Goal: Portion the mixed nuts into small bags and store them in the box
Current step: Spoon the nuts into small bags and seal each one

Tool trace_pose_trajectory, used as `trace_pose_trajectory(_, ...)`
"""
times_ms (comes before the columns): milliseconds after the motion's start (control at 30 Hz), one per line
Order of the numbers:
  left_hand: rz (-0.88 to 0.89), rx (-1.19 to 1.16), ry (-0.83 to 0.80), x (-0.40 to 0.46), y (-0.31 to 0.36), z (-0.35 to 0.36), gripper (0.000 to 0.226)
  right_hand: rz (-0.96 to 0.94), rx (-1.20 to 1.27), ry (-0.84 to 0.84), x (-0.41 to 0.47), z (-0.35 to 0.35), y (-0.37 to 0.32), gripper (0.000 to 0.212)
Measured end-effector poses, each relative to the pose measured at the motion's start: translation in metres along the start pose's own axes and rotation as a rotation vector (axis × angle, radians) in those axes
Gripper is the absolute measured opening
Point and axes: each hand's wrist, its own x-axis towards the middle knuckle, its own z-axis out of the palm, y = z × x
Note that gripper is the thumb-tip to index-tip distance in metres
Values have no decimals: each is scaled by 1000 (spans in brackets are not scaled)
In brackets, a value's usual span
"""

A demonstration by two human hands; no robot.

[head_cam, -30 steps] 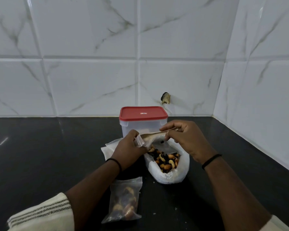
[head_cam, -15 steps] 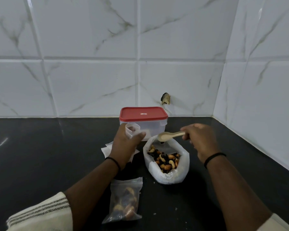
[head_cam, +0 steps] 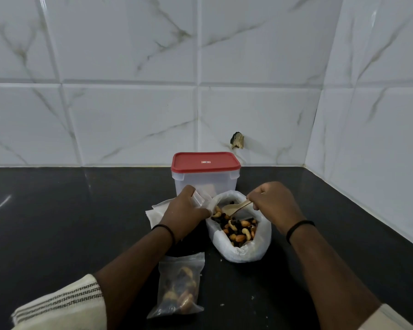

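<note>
The mixed nuts [head_cam: 238, 228], pale curved cashews among brown and dark pieces, are lying heaped in an open white plastic bag [head_cam: 242, 252] that is sitting on the glossy black tabletop [head_cam: 57, 222], just right of centre, with its rim rolled outward. The right hand [head_cam: 271, 206] is pinching the handle of a pale wooden spoon [head_cam: 234, 208], whose bowl is hanging just over the far part of the heap. The left hand [head_cam: 185, 211] is gripping a small clear zip bag [head_cam: 199, 198] at its mouth, holding it up beside the left rim of the white bag; what is inside it cannot be told.

A second small clear zip bag [head_cam: 180, 289] is lying flat on the near tabletop, beside the left forearm, holding a portion of nuts. A translucent rectangular plastic box with a red lid [head_cam: 205, 172] is standing upright just beyond both hands, near the far wall, with the lid sitting on it. More white plastic sheets [head_cam: 156, 211] are lying partly hidden under the left hand.

White marble-patterned tiled walls [head_cam: 129, 91] are meeting in a corner at the far right, closing the tabletop on those two sides. The dark surface is stretching wide to the left of the box and bags, and a narrower strip is running along the right wall. A few pale crumbs [head_cam: 252, 298] are lying on the near surface.
</note>
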Motion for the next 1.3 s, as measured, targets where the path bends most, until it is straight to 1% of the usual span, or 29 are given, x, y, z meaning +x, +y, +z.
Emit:
trace_pose_trajectory(67, 7, 8, -8, 0, -1, 1, 39, 32, 83, -47, -1, 1, 0, 19)
trace_pose_trajectory(300, 48, -10, 9, 0, -3, 2, 39, 140, 225, -189, -4, -1, -2, 18)
trace_pose_trajectory(500, 45, -13, 16, 0, -4, 1, 37, 235, 403, -195, -5, -7, -1, 25)
trace_pose_trajectory(633, 45, -29, 18, 1, -3, 1, 37, 293, 408, -204, -1, -10, 2, 29)
trace_pose_trajectory(833, 56, -16, 8, 1, -3, 1, 39, 195, 434, -233, -6, -3, 0, 20)
trace_pose_trajectory(1000, 51, -32, 19, 2, -4, 1, 39, 296, 469, -252, 5, -4, 10, 26)
trace_pose_trajectory(1300, 43, -44, 19, 2, -5, 1, 39, 348, 480, -232, 11, -10, 18, 29)
